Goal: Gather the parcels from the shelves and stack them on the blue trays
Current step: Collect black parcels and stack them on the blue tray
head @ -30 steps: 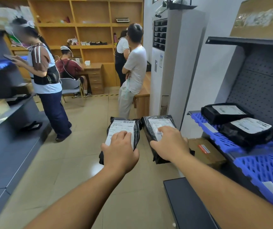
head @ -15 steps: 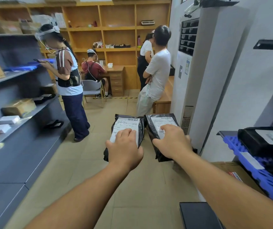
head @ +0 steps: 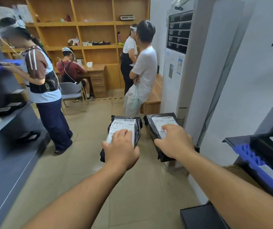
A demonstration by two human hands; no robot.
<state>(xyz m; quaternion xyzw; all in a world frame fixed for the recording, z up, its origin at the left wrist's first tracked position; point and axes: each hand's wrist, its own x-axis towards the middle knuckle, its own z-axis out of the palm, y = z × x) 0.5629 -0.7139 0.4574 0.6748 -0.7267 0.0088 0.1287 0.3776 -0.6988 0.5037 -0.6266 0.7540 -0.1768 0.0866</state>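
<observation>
Black glossy poly mailers, two of them, each with a white shipping label and barcode facing up. My left hand (head: 121,148) grips the left parcel (head: 124,131) from the near end, fingers curled over the label, thumb at its left edge. My right hand (head: 175,142) grips the right parcel (head: 159,129) the same way, fingers spread across its label. The two parcels are held side by side out in front of me, nearly touching at their far corners, above the tiled floor (head: 86,162).

To the right of my right hand: a blue tray (head: 254,164) on a dark shelf, already carrying a black parcel (head: 268,146); the tray's near rim faces the aisle. Between that shelf and my right parcel stands a white air-conditioner cabinet (head: 177,66).

To the left of my left hand: a grey shelving unit (head: 8,129), with a person in dark trousers (head: 40,76) standing beside it. Ahead, beyond the parcels, a person in a white shirt (head: 142,71) stands in the aisle. Bare floor lies directly below and between my forearms.
</observation>
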